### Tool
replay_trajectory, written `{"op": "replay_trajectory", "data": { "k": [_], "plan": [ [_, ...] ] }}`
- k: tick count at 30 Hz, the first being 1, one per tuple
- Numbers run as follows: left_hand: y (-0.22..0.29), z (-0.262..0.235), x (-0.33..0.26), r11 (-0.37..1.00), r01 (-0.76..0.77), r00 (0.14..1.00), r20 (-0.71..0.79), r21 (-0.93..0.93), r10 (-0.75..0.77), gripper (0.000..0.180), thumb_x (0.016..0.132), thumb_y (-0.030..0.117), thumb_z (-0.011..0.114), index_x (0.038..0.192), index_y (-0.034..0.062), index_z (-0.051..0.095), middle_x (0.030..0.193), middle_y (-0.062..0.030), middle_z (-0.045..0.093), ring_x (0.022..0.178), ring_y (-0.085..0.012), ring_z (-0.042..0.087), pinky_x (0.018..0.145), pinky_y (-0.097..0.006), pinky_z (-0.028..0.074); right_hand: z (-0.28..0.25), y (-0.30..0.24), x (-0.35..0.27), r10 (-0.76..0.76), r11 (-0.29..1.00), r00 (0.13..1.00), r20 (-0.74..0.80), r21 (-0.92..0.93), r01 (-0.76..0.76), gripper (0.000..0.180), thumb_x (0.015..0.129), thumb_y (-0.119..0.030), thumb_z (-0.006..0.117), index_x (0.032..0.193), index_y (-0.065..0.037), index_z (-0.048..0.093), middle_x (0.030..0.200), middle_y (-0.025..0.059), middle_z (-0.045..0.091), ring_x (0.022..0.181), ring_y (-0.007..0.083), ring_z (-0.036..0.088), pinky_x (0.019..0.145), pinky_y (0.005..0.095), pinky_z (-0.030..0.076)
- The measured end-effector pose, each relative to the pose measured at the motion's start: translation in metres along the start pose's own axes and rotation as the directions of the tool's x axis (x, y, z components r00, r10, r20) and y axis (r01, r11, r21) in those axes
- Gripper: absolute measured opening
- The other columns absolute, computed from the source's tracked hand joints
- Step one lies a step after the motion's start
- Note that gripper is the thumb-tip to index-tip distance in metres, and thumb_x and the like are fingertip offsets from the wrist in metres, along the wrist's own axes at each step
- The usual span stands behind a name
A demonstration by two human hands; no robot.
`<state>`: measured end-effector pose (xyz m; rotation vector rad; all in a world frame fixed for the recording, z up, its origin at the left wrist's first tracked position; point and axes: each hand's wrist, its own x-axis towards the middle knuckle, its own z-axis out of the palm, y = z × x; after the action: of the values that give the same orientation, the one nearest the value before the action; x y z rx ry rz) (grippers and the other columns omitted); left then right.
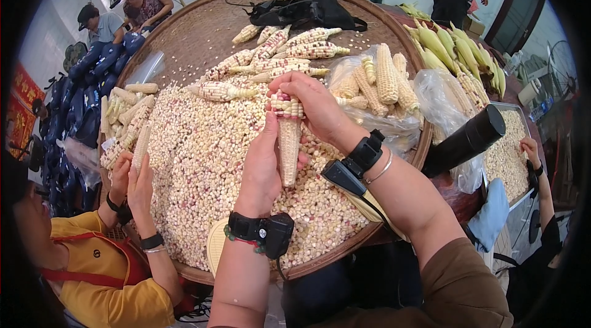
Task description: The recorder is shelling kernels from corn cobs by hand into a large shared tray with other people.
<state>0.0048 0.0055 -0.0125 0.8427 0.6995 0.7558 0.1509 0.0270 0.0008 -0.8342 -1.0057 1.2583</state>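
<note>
Between my hands is a partly stripped corn cob [289,149], held upright over the loose kernels. Its lower part is bare and pale; a band of cream and dark-red kernels remains near the top. My left hand [261,165] wraps round its left side, the thumb up against the kernels. My right hand [314,106] closes over the upper end, fingers and thumb pressed on the kernel rows. A deep spread of cream and reddish corn kernels [203,192] lies beneath both hands. Just beyond them, several unstripped speckled ears [265,66] are piled together.
A large round woven tray [203,17] holds everything, with a black bag and cables [308,8] at its far side. Bare cobs [385,78] and plastic bags lie right, near a black cylinder [465,140]. A co-worker in yellow [101,266] handles a cob at left; other people stand around.
</note>
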Motion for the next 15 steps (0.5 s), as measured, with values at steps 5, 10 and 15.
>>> {"op": "replay_trajectory", "data": {
  "k": [5,10,15],
  "plan": [
    [-0.0004,-0.0022,0.0002,0.999,-0.032,0.999,-0.035,0.026,0.033,0.050,0.101,0.049,0.036,0.110,0.0041,0.056,0.079,-0.0081,0.060,0.056,-0.0168,0.058,0.050,-0.028,0.048,-0.0008,0.0021,0.0017,-0.021,0.999,1.000,-0.005,0.039,0.021,0.018,0.092,-0.016,0.053,0.098,-0.002,0.063,0.095,0.0032,0.060,0.093,0.0117,0.053,0.087,0.0261,0.041],
    [-0.0021,-0.0010,0.0003,0.998,-0.059,0.997,-0.040,0.024,0.060,0.048,0.102,0.046,0.035,0.111,0.0031,0.056,0.079,-0.0090,0.061,0.056,-0.0171,0.058,0.049,-0.028,0.047,-0.0021,0.0023,0.0032,-0.048,0.999,0.999,-0.012,0.011,0.048,0.019,0.095,-0.013,0.047,0.103,-0.001,0.060,0.095,0.0062,0.062,0.085,0.0133,0.061,0.077,0.0269,0.052],
    [-0.0048,0.0002,0.0026,0.995,-0.060,0.998,-0.039,-0.076,0.057,0.051,0.102,0.046,0.034,0.110,0.0016,0.056,0.080,-0.0109,0.062,0.057,-0.0180,0.058,0.050,-0.029,0.049,-0.0022,0.0016,0.0024,-0.020,0.997,1.000,-0.005,0.078,0.021,0.018,0.093,-0.016,0.052,0.099,-0.002,0.062,0.093,0.0036,0.060,0.089,0.0113,0.054,0.083,0.0263,0.044]
  ]
}}
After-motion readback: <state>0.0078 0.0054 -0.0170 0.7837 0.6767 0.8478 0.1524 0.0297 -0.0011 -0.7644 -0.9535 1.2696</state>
